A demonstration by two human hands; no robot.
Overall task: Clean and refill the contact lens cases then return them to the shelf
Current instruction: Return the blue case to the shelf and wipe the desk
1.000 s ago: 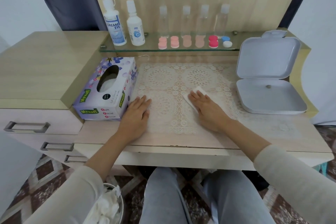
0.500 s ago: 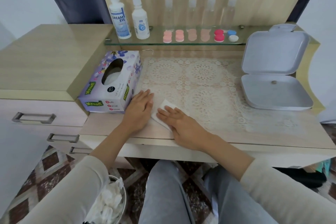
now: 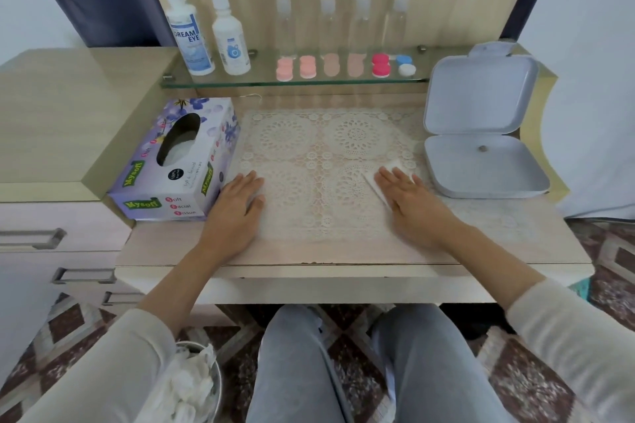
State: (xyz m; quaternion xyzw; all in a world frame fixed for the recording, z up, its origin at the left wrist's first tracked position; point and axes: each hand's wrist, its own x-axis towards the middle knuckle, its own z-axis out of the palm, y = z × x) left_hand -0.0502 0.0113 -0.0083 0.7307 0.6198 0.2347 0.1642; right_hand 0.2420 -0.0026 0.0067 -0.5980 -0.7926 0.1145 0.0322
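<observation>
On the glass shelf (image 3: pixel 240 81) at the back, the contact lens cases (image 3: pixel 380 65) are sitting in a row: four pale pink pairs, then a red one, then a blue and white one at the right end. They are standing well apart from both hands, beyond the far edge of the lace mat (image 3: pixel 309 148), and neither hand is touching them. Behind them four clear bottles (image 3: pixel 330 27) are standing upright, and to their left a large solution bottle (image 3: pixel 188 34) and a smaller white bottle (image 3: pixel 231 39) are sharing the same shelf.

The left hand (image 3: pixel 237 209) is lying palm down on the mat with its fingers straight and together, holding nothing, just beside the near right corner of the purple tissue box (image 3: pixel 175 165). The right hand (image 3: pixel 412 203) is also lying flat, fingers straight and slightly spread, and is pressing a folded white tissue (image 3: pixel 372 184) against the mat; the tissue's corners are showing past the fingertips and the thumb side. This hand is working near the open grey box (image 3: pixel 481 154), whose lid is standing upright at the right of the tabletop (image 3: pixel 343 252).

The cases appear to be capped, though they are too small to be sure. Below the tabletop's left edge, a bin (image 3: pixel 192 385) is holding crumpled white tissues beside the person's knees.
</observation>
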